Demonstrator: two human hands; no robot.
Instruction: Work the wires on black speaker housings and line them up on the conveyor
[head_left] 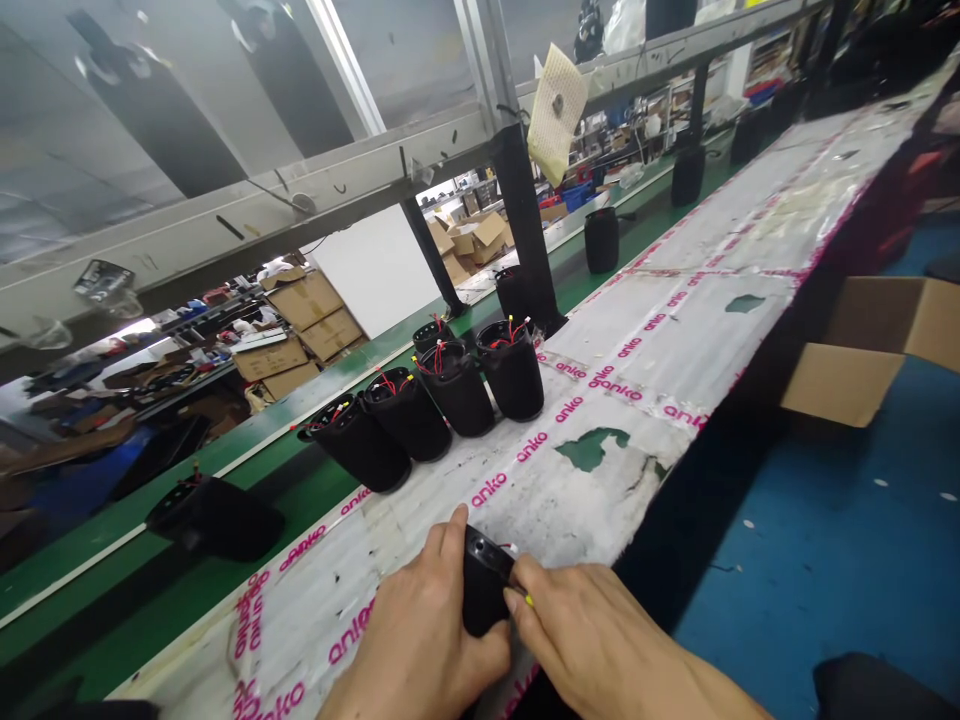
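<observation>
Low in the view, my left hand (pixel 427 620) is wrapped around a black cylindrical housing (pixel 484 600), which is tilted above the covered worktop. My right hand (pixel 577 610) is closed at the housing's rim, its thumb and fingers pinched together. A small yellow tip (pixel 529 600) shows beside those fingers; what they grip is mostly hidden. Just beyond my hands stand several similar black housings (pixel 511 375), open at the top, with red wires and small yellow and white connectors sticking out.
White sheeting with pink lettering (pixel 487 490) covers the worktop, torn in places. Beside it runs a green conveyor belt (pixel 300 560) carrying more housings, one (pixel 217 515) at the left. A metal shelf frame (pixel 517 220) rises behind. An opened cardboard box (pixel 847 380) is at the right.
</observation>
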